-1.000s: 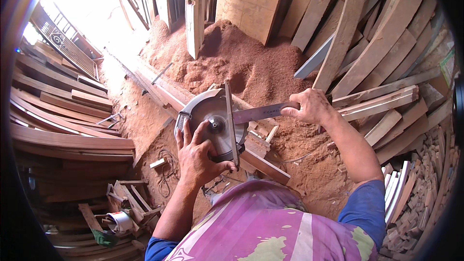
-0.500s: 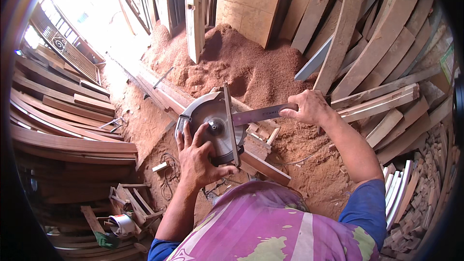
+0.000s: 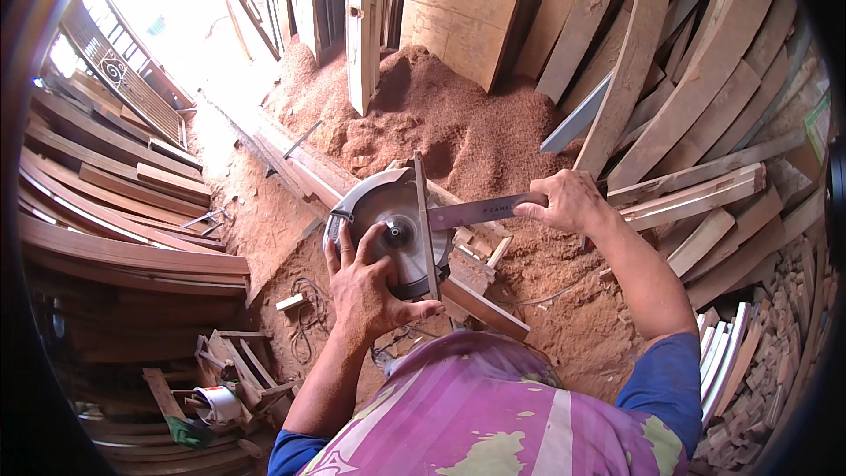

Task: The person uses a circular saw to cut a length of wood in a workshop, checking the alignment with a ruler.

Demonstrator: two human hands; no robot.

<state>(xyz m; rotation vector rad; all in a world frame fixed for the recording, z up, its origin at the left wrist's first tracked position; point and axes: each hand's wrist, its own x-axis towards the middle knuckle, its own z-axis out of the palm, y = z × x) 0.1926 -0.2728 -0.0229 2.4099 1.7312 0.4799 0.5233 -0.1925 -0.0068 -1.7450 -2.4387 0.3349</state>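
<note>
Leaning boards [image 3: 632, 53], several, brown. Sawdust [image 3: 410, 119], one heap, reddish, at their foot. Circular saw [image 3: 370, 207], one, mid-view, round disc face up. The person's left hand [image 3: 363, 280], fingers spread over the saw, thumb extended to the lower end of a narrow bar [image 3: 426, 216]. Right hand [image 3: 571, 200], pinching the outer end of a flat metal strip [image 3: 480, 211]. Strip's inner end meets the bar; whether both form one square is hard to tell.
</note>
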